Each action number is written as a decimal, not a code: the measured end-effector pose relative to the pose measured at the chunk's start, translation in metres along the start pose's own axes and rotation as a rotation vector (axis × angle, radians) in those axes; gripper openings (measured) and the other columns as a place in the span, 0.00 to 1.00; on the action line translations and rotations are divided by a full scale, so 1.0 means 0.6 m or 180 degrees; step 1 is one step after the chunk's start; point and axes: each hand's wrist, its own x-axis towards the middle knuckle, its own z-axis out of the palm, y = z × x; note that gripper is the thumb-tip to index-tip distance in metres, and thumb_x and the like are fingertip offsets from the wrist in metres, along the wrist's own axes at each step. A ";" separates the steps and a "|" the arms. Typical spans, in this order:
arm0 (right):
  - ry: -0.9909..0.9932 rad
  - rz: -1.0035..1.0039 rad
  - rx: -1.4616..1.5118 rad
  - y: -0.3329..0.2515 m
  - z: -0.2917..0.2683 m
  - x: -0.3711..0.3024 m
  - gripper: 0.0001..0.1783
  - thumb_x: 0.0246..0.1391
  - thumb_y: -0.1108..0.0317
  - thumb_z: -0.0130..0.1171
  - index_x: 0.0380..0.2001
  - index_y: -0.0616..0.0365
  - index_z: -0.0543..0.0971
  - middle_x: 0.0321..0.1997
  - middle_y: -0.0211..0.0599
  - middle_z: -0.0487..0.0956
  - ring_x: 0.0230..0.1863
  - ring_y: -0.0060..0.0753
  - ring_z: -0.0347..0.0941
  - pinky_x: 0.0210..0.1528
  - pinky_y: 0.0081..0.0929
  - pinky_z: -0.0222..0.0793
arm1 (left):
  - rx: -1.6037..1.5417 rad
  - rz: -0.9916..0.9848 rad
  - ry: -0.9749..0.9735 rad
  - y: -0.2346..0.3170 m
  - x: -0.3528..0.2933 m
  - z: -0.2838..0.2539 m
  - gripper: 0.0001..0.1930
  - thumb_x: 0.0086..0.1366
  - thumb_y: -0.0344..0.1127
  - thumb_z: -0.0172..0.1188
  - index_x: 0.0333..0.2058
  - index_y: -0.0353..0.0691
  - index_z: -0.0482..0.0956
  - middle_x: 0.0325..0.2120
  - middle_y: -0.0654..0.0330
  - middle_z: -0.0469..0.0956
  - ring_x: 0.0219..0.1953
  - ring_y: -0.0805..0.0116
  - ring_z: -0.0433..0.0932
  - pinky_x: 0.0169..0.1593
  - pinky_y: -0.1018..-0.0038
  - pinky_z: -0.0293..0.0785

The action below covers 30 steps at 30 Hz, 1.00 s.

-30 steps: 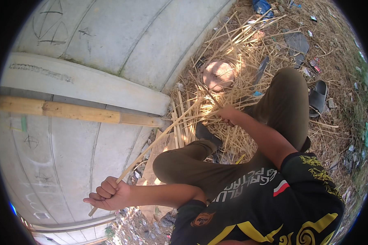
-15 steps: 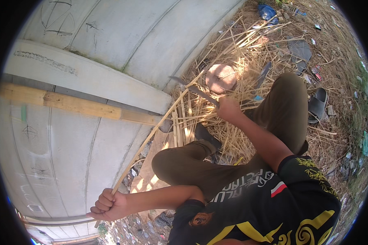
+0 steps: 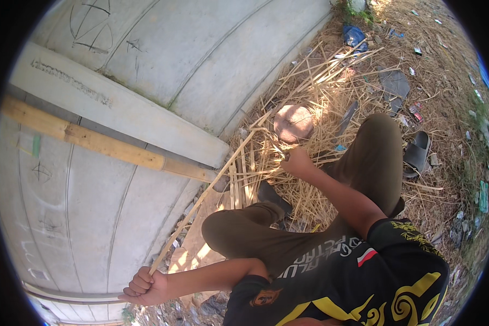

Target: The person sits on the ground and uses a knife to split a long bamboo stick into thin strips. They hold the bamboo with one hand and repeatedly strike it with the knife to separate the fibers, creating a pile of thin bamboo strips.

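A long, thin bamboo strip [image 3: 201,194] slants up and right from my left hand [image 3: 145,286], whose fingers are wrapped round its lower end. Its far end reaches the ground near a round chopping block [image 3: 293,124]. My right hand [image 3: 297,163] is closed round the handle of a long-bladed knife, like a machete, just below the block. The blade [image 3: 270,139] is smeared and partly lost against the straw; its tip lies close to the strip, and I cannot tell whether they touch. My bent legs [image 3: 244,231] are spread on either side of the shavings.
A pale panelled wall [image 3: 201,65] with a bamboo pole [image 3: 111,144] along it stands at the left. Cut bamboo strips [image 3: 331,68] and shavings cover the ground. A second dark blade [image 3: 346,118] lies right of the block. A sandal [image 3: 417,154] and a blue plastic bag [image 3: 354,37] lie farther out.
My right hand and the knife have moved down and slightly left, and the blade now looks shorter. My left hand still grips the strip. The whole view has shifted a little.
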 end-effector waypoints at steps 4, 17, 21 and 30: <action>-0.0274 -0.0993 -0.1073 -0.067 -0.031 -0.020 0.13 0.47 0.61 0.61 0.27 0.62 0.81 0.22 0.49 0.80 0.26 0.46 0.79 0.33 0.40 0.75 | 0.0147 0.0047 0.0038 0.013 0.003 -0.009 0.26 0.77 0.47 0.36 0.16 0.53 0.47 0.10 0.72 0.41 0.13 0.77 0.38 0.18 0.77 0.41; 0.0290 0.1578 0.0998 0.052 -0.041 0.054 0.17 0.46 0.63 0.63 0.29 0.70 0.79 0.19 0.43 0.76 0.17 0.34 0.72 0.18 0.35 0.65 | -0.0297 0.0148 0.0433 0.038 -0.018 -0.038 0.26 0.76 0.44 0.41 0.15 0.53 0.48 0.10 0.72 0.41 0.12 0.77 0.39 0.19 0.77 0.41; 0.0751 0.1491 0.1169 0.044 -0.050 0.050 0.17 0.49 0.62 0.64 0.26 0.69 0.76 0.14 0.37 0.71 0.13 0.30 0.68 0.13 0.32 0.58 | 0.0072 0.0062 0.0385 -0.022 0.008 0.006 0.26 0.77 0.45 0.36 0.16 0.52 0.47 0.10 0.71 0.41 0.13 0.77 0.39 0.19 0.77 0.41; 0.1033 0.1267 0.1564 0.004 -0.026 0.041 0.15 0.51 0.62 0.62 0.23 0.65 0.75 0.13 0.33 0.69 0.11 0.28 0.65 0.13 0.31 0.57 | 0.1751 0.0084 0.2084 -0.251 0.022 0.160 0.29 0.74 0.51 0.48 0.18 0.51 0.44 0.10 0.71 0.40 0.13 0.78 0.39 0.17 0.76 0.37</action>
